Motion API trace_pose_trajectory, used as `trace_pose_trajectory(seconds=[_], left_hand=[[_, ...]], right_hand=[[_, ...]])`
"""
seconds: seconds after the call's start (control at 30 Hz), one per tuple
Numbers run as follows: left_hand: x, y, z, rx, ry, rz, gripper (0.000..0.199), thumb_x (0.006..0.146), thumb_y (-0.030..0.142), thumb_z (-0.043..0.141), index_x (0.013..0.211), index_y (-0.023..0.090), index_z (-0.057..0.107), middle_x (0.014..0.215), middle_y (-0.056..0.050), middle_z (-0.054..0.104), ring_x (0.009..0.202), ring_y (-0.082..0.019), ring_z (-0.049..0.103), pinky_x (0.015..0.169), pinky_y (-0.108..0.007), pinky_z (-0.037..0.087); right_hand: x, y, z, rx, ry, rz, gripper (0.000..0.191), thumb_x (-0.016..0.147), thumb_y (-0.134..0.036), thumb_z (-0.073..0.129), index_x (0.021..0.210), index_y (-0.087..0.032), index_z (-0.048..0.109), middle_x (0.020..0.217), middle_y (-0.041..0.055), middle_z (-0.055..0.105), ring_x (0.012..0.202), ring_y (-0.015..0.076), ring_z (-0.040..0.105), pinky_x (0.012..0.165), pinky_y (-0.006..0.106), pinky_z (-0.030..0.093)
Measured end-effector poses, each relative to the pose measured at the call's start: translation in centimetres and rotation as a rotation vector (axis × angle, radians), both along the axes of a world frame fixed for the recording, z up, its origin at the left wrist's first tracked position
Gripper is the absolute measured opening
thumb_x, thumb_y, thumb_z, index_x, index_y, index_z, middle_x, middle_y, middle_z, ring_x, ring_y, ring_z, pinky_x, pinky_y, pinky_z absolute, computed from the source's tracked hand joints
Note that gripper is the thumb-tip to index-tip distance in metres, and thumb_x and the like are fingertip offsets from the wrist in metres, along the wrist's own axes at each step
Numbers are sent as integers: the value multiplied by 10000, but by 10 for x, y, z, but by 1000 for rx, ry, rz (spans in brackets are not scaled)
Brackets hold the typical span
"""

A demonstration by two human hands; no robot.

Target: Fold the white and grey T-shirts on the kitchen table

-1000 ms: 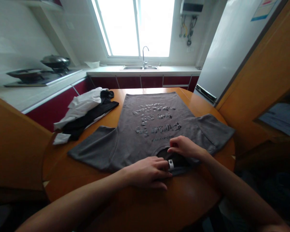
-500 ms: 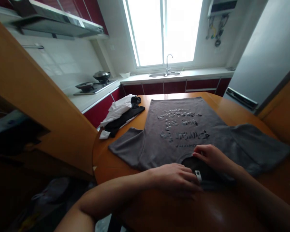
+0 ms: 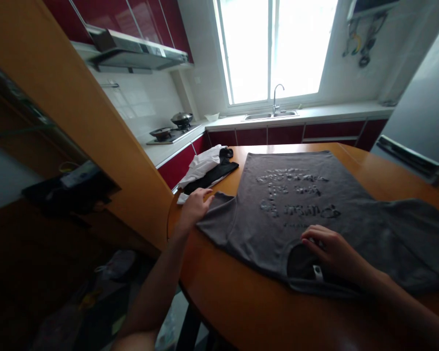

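Observation:
A grey T-shirt (image 3: 249, 239) with raised lettering lies spread front up on the round wooden table, its neckline facing me and its sleeves out to both sides. My left hand (image 3: 196, 207) is at the hem of the left-side sleeve, fingers stretched out and a little apart. At the front edge of the collar, my right hand (image 3: 324, 243) is closed, thumb and fingertips pinching the fabric. Inside the neck opening shows a small white label (image 3: 317, 273). Part of the collar is hidden under the right wrist.
A pile of white and black clothes (image 3: 207, 168) lies at the table's left edge, just beyond my left hand. The wooden table (image 3: 227, 287) borders a wooden partition (image 3: 131, 170) on the left. Behind are a counter with a sink (image 3: 270, 116), a stove (image 3: 175, 134) and a fridge (image 3: 417, 112).
My left hand has moved left from the collar to the sleeve hem. My right hand stays at the collar. The view has turned to the left.

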State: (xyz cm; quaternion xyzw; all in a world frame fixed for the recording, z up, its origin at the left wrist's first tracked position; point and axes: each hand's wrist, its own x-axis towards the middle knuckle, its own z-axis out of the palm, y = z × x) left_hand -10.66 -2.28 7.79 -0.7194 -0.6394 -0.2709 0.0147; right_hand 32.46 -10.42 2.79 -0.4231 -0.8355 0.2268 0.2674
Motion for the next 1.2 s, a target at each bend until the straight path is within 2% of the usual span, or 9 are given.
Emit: trace_pose_trajectory(seconds=[0.1, 0.17, 0.3, 0.43, 0.53, 0.63, 0.83, 1.07, 1.2], left_hand=[[-36, -3, -36, -29, 97, 242, 415, 923, 338, 594, 1273, 119, 645, 1233, -162, 661, 1164, -295, 610, 1037, -384, 455], [-47, -6, -55, -72, 131, 347, 503, 937, 389, 568, 1343, 95, 596, 1287, -199, 625, 1215, -329, 575, 1059, -422, 430], [-55, -8, -72, -152, 112, 452, 550, 942, 446, 545, 1374, 107, 575, 1295, -206, 607, 1215, -353, 557, 1051, -436, 417], [-60, -9, -74, -165, 86, 490, 502, 915, 465, 568, 1311, 163, 627, 1277, -174, 596, 1167, -348, 559, 1013, -421, 432], [-62, -11, -74, -176, 77, 505, 456, 905, 482, 574, 1245, 194, 669, 1279, -160, 585, 1159, -352, 551, 993, -426, 436], [-63, -12, -74, -158, 57, 520, 418, 923, 496, 543, 1178, 201, 695, 1214, -154, 607, 1128, -332, 569, 974, -405, 442], [-67, -11, -75, -145, 66, 523, 359, 928, 482, 545, 1078, 195, 699, 1092, -131, 652, 1037, -292, 616, 953, -361, 448], [-65, -12, -73, -162, 73, 517, 338, 923, 486, 552, 1060, 199, 667, 1062, -121, 669, 1018, -316, 625, 885, -381, 469], [-61, -13, -72, -203, 59, 550, 338, 908, 501, 566, 996, 188, 657, 1048, -135, 658, 1040, -323, 622, 882, -385, 473]], right_hand=[[-28, -11, 12, 75, -28, 186, 296, 995, -334, 499, 1197, -220, 682, 1231, 112, 676, 1135, 235, 618, 994, 387, 489], [-54, -14, 21, 105, -85, 325, 458, 985, -352, 531, 1428, -240, 541, 1453, 112, 549, 1340, 258, 493, 1129, 436, 392], [-109, -5, 30, 88, -166, 559, 649, 1003, -433, 491, 1584, -224, 291, 1634, 107, 286, 1517, 266, 218, 1238, 506, 161], [-142, 7, 17, 20, -196, 692, 730, 979, -535, 493, 1590, -209, 263, 1650, 131, 194, 1535, 288, 132, 1233, 557, 40], [-147, 6, 4, -24, -204, 769, 801, 936, -617, 522, 1589, -231, 264, 1649, 133, 185, 1533, 307, 129, 1224, 567, -12], [-146, 2, 1, -55, -215, 774, 827, 925, -648, 517, 1593, -246, 241, 1651, 138, 171, 1534, 315, 118, 1216, 573, -49], [-155, 3, 15, -43, -192, 723, 796, 972, -637, 428, 1604, -207, 205, 1655, 144, 133, 1536, 301, 113, 1228, 556, -13], [-163, 7, -1, -61, -236, 734, 817, 962, -668, 413, 1599, -190, 229, 1651, 161, 143, 1541, 282, 89, 1226, 552, -38], [-160, 10, 3, -97, -170, 696, 732, 987, -590, 434, 1592, -217, 261, 1657, 135, 147, 1537, 288, 119, 1227, 570, 32]])
